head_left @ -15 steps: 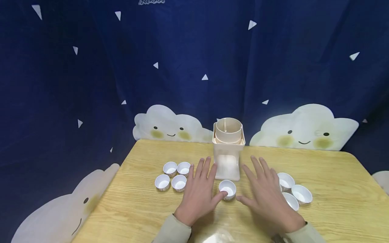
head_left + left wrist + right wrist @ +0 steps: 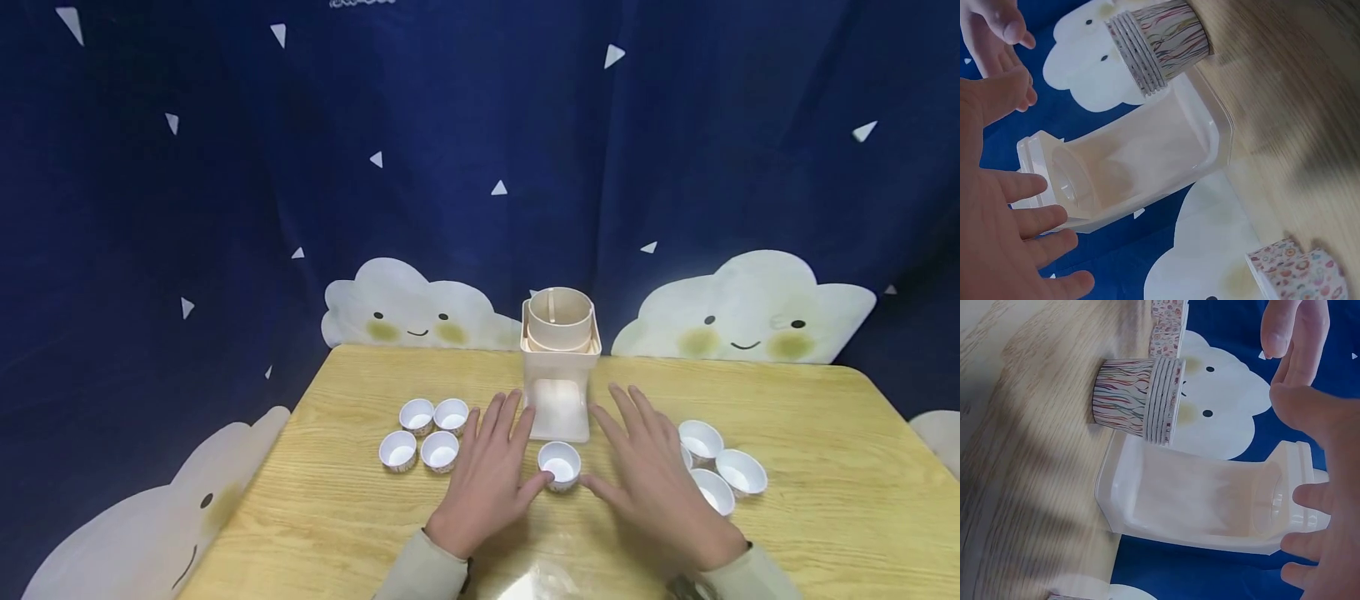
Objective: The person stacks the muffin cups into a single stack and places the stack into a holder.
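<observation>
head view. the work surface is a light wood-grain table [image 2: 300, 533] with rounded far corners and a glare patch near its front edge. behind it hangs a dark blue curtain [image 2: 450, 100] printed with white triangles and smiling white clouds [image 2: 750, 308]. a beige stand [image 2: 559, 363], fitted with a round cylinder on top, is located at the far middle of the table. the cup stack [image 2: 559, 458] is located directly in front of its base, between the two hands. the left hand [image 2: 487, 483] and the right hand [image 2: 651, 479] are both wide, fingers extended and spread, palms down; each wears a cream sleeve [image 2: 427, 567]. the left group of four cups [image 2: 417, 429] is beside the left hand; the right group of cups [image 2: 712, 490] is next to the right hand, which partly covers one unit.

left wrist view. the image axis is turned sideways. the cup stack stands upright on the wood, its wall streaked with coloured lines, several rims nested. the left hand is extended and apart from it. the left group shows a small coloured print.

right wrist view. the right hand is wide, fingers apart, away from the cup stack. soft shadows cross the wood grain. the hollow front of the beige stand faces the camera, with blue curtain behind.
</observation>
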A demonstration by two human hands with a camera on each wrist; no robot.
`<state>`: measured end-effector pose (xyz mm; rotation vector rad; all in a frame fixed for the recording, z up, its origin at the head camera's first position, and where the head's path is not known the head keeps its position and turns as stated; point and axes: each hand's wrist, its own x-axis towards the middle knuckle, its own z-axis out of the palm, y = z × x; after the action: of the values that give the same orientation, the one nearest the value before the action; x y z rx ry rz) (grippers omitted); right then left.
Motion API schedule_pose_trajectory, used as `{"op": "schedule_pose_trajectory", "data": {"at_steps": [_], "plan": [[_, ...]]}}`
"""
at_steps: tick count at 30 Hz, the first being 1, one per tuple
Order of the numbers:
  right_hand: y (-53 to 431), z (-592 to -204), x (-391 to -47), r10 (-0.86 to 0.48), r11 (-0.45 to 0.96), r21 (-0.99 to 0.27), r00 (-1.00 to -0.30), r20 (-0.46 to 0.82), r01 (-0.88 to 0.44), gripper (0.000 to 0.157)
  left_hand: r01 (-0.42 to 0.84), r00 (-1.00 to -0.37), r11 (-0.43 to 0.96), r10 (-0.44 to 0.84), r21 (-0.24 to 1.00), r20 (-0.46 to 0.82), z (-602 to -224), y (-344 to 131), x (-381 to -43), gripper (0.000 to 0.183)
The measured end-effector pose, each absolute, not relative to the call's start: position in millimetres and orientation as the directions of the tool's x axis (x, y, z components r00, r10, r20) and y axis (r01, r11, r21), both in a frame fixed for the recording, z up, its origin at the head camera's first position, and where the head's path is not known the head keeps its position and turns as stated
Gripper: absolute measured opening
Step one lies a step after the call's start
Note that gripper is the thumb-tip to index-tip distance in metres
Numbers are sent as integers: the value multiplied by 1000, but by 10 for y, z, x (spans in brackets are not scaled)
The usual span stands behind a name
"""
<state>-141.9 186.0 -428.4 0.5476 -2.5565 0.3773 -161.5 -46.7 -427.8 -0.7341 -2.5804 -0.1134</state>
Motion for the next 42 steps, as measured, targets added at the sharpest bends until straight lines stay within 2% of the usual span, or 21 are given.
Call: {"op": "schedule_pose_trajectory", "data": {"at_steps": [7, 14, 20, 31, 42], "plan": [[1875, -4313, -1411, -307, 877, -182, -808, 503, -446, 80, 527, -755, 849, 490, -41, 435, -4318, -474, -1604, 82], [1902, -4345, -1418, -329, 858, -160, -761, 559, -488, 67, 602, -688, 799, 523, -7, 504, -4344, -481, -1594, 66], [1923, -4362, -1428, -333, 841, -171, -741, 583, -513, 61, 664, -651, 744, 523, 79, 551, -4387, -475, -1613, 57], [1916, -4404, -1431, -333, 823, -233, -773, 540, -518, 58, 654, -716, 731, 517, 192, 469, -4458, -484, -1641, 58], [1888, -4548, -1508, -333, 762, -381, -822, 463, -523, 62, 650, -734, 717, 506, 252, 453, -4423, -568, -1586, 61]]}}
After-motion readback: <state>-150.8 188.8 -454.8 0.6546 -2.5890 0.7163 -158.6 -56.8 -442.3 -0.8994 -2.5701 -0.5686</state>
